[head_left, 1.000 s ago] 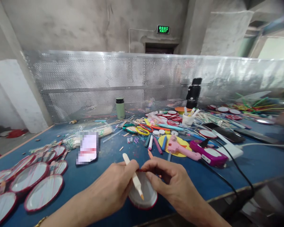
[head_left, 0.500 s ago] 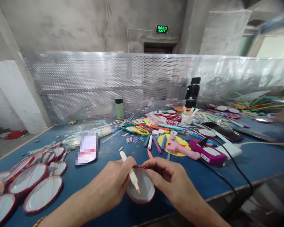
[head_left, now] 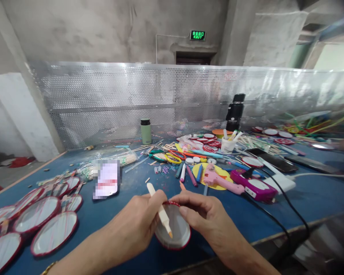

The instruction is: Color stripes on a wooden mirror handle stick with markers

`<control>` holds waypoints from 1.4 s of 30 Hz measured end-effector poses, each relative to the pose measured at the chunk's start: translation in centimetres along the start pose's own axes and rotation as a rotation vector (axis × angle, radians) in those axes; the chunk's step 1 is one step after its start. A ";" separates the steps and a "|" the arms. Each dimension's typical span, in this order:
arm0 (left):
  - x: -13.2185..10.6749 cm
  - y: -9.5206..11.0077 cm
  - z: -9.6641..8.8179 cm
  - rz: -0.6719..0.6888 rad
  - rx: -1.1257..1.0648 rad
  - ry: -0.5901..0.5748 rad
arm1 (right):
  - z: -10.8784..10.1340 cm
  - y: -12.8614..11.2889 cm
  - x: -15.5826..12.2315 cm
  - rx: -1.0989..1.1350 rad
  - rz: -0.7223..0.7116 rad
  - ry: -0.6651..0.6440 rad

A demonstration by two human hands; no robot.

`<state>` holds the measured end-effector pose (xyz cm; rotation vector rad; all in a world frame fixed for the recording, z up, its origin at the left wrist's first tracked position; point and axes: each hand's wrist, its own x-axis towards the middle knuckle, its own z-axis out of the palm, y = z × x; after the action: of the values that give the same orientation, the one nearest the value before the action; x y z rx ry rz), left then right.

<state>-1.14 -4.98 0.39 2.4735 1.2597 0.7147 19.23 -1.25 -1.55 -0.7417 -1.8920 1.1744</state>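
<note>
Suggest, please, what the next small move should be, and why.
Perhaps tilt the cream marker away from the red-rimmed disc: the left grip holds it tip-down over the disc's face, where it might leave a stray mark, while the right grip holds the edge.

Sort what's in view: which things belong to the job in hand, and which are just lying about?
In use: cream marker in the left hand; red-rimmed disc between the hands; orange item at right hand.
Apparently just lying about: green bottle; black flask; pixelated phone.
</note>
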 end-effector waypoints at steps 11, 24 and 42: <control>0.1 -0.5 0.3 -0.047 0.000 -0.008 | 0.2 0.3 0.1 -0.052 -0.032 -0.005; 0.1 -0.5 0.4 -0.026 0.089 0.009 | 0.2 -0.3 0.0 0.047 0.015 0.023; 0.6 -1.8 -0.9 -0.222 0.137 0.148 | -3.0 0.1 0.1 -0.258 -0.037 0.207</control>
<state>-2.59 -3.43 0.55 2.3677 1.6579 0.7889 21.70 0.28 -0.75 -0.9259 -1.8915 0.8045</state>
